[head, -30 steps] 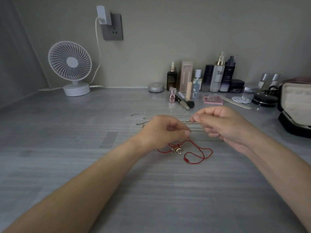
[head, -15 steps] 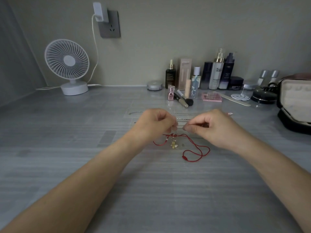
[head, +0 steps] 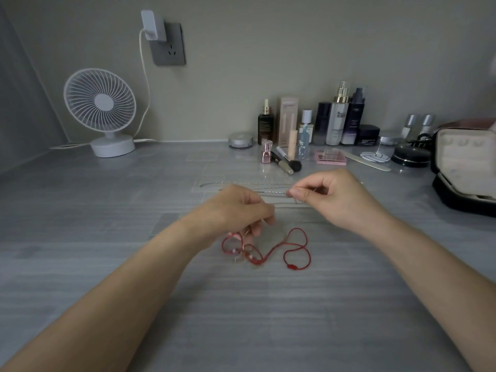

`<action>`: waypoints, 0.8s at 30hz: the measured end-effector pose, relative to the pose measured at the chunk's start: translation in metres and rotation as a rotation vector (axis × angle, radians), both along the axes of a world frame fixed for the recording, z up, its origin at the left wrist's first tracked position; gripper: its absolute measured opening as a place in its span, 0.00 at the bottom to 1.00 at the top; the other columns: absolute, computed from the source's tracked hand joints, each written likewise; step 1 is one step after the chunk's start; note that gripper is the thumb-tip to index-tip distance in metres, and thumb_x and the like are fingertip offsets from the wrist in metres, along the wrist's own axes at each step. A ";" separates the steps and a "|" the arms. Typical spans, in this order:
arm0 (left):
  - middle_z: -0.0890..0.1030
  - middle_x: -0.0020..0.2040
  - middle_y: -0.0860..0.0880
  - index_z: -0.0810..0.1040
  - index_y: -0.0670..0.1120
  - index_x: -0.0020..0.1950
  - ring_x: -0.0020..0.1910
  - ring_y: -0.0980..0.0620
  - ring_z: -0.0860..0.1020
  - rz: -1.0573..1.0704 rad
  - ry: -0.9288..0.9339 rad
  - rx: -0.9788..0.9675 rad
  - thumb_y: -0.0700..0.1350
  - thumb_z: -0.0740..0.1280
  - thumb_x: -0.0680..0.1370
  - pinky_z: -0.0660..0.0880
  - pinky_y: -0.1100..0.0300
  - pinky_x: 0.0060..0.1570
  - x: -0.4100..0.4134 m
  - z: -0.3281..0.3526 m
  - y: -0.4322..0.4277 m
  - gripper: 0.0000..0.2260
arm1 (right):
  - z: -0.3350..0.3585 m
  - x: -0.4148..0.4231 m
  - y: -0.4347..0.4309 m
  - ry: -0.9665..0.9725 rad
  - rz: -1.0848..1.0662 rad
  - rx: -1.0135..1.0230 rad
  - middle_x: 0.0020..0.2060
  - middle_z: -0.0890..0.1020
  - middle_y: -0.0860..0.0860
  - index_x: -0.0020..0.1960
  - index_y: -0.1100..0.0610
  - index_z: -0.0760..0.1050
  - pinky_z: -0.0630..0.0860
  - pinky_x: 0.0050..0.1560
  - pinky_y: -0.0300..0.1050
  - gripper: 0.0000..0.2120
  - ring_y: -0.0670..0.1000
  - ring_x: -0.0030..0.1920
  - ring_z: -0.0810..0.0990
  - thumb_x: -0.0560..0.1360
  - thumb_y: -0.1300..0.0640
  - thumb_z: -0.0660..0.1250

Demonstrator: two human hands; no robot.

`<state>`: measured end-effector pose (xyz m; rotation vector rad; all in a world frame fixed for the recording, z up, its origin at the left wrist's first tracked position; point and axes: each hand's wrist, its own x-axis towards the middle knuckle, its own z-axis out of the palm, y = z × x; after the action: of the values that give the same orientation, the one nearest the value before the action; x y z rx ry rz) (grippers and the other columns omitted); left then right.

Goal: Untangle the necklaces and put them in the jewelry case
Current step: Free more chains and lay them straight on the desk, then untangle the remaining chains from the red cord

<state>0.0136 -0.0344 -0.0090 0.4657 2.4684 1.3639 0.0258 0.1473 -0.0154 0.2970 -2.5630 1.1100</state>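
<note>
Two grips pinch one silver chain [head: 279, 193]: your left grip [head: 239, 208] above the red cord necklace [head: 291, 267], your right grip [head: 335, 200] over the worktop [head: 241, 318].

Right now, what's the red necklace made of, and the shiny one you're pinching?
The red necklace looks like thin cord or thread, matte: it lies in soft floppy loops. Its small beads are too blurred to tell. The silver chain pinched by the right hand looks like polished metal: tiny links glint pale.
</note>
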 end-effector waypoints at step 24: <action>0.79 0.34 0.55 0.77 0.52 0.35 0.34 0.58 0.75 0.103 0.378 -0.337 0.48 0.66 0.75 0.72 0.62 0.35 -0.019 -0.021 0.001 0.08 | 0.013 0.000 0.056 -0.585 -0.456 0.468 0.39 0.84 0.53 0.46 0.58 0.80 0.77 0.46 0.42 0.09 0.51 0.35 0.79 0.70 0.54 0.71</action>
<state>-0.0052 -0.0339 -0.0301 0.5636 2.9916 0.9267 0.0260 0.2033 -0.0020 -0.5719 -3.1423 0.4586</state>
